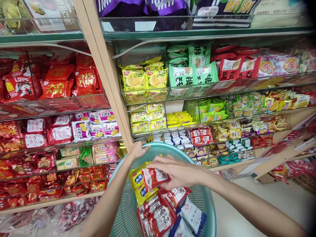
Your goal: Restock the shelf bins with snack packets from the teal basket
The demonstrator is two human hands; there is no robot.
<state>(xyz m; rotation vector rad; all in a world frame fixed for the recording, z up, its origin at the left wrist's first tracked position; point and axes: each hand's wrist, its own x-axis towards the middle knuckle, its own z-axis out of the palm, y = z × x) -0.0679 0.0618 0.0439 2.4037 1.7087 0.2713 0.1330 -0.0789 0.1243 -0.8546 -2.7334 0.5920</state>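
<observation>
"Red-and-white film, glossy and crinkled: that's the snack pkt (154,179) in your R hand (174,169), thumb & fingers closed round it, inside the bskt (128,214), nearer its far rim."

"And your L hand (139,149) is hooked over that far rim, toward its left. How'll the snack pkt handle, d'you reckon?"

"Prob. v. light, soft outside, maybe brittle inside, so don't squeeze its middle. Film's likely slippery; you'd do best taking a sealed end, or both broad faces w/ fingers flat."

"Bskt's diff., tho: stiff-looking teal plastic, round, perforated wall, smooth lip. Gives you a firm grip."

"Yep. By its left wall you've yellow pkts (139,181), flat oblongs; toward the near edge, lower red pkts (161,217), shiny & puckered; toward the right wall, blue-and-white pkts (192,214), pillowy, duller."

"Past the far rim you've got shelves (192,33) w/ clear fronts, plus a pale upright (106,65), prob. wood."
</observation>
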